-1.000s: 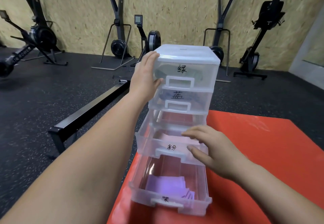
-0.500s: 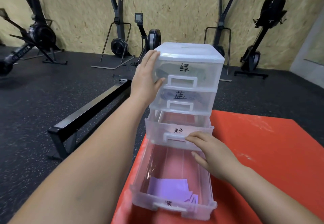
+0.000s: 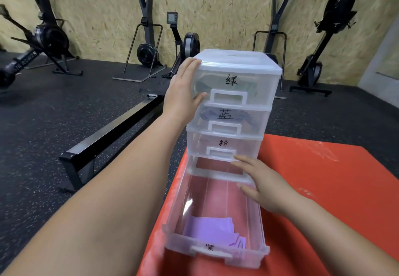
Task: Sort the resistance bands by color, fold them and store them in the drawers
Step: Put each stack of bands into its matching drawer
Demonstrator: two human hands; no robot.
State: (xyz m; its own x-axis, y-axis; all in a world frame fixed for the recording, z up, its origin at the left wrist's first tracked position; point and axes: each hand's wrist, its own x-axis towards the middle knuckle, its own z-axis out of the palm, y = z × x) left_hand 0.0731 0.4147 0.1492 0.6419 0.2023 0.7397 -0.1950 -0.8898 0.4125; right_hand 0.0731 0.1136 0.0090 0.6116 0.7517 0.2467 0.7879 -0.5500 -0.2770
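A clear plastic drawer unit (image 3: 237, 59) with four labelled drawers stands on a red mat (image 3: 323, 178). My left hand (image 3: 183, 90) rests flat against the unit's upper left side, thumb on the top drawer's front. The third drawer (image 3: 224, 146) is pushed in; my right hand (image 3: 259, 182) hovers just below its handle with fingers straight, over the bottom drawer. The bottom drawer (image 3: 216, 252) is pulled far out and holds folded purple bands (image 3: 209, 230). Dark bands show faintly through the top two drawers.
A black metal rail (image 3: 103, 144) lies on the dark rubber floor left of the mat. Several rowing and ski machines (image 3: 149, 48) stand along the wooden wall behind.
My right hand pushed the third drawer from half open to fully in, then drew back slightly. My left hand stayed braced on the unit. The bottom drawer stayed out.
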